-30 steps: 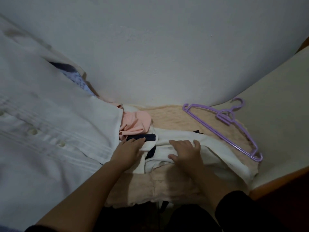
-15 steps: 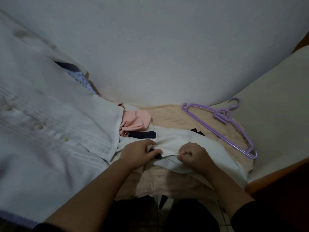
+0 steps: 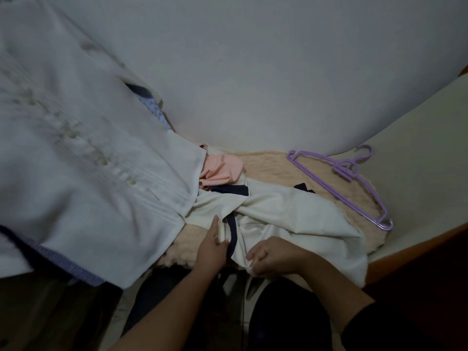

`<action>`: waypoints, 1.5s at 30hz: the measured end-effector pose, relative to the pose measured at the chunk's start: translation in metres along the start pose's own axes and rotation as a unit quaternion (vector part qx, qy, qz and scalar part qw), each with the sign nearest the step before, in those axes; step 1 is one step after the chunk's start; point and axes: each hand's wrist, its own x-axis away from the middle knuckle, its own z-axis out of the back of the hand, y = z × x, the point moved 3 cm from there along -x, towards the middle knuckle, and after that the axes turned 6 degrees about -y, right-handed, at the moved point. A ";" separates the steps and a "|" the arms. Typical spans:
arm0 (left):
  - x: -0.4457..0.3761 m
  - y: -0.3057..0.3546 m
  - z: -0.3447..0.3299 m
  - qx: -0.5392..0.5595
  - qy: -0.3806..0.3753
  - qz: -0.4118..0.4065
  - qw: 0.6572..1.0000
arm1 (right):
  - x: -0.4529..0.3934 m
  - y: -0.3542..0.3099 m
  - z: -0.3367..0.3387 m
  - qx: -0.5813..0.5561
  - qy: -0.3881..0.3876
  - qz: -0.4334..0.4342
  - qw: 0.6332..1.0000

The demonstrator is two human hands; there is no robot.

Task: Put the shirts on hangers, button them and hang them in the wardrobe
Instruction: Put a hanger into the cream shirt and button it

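We see cream shirt [image 3: 286, 214] lower centre on peach cloth [image 3: 273, 168]. Left hand [image 3: 211, 249] pinches its navy trim [image 3: 231, 236]; right hand [image 3: 271, 257] grips hem. Purple hangers [image 3: 339, 181] at right.

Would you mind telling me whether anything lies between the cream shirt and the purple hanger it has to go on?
Nothing visible does. Both hands grip the cream shirt; only bare peach blanket separates it from the purple hanger.

The hanging white shirt [image 3: 76, 160] is blurred and cut off at the left edge. It hides part of the pink garment [image 3: 220, 171] behind it.
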 end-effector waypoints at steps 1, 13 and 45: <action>0.003 -0.008 0.002 -0.011 0.014 -0.002 1.000 | 0.000 -0.002 -0.005 0.004 -0.011 0.001 1.000; 0.063 -0.039 0.078 0.059 0.137 -0.049 0.988 | -0.055 -0.071 -0.007 0.030 0.070 0.077 0.994; 0.127 0.142 0.310 0.056 0.175 -0.215 0.959 | -0.046 -0.276 0.076 -0.018 -0.090 0.259 0.961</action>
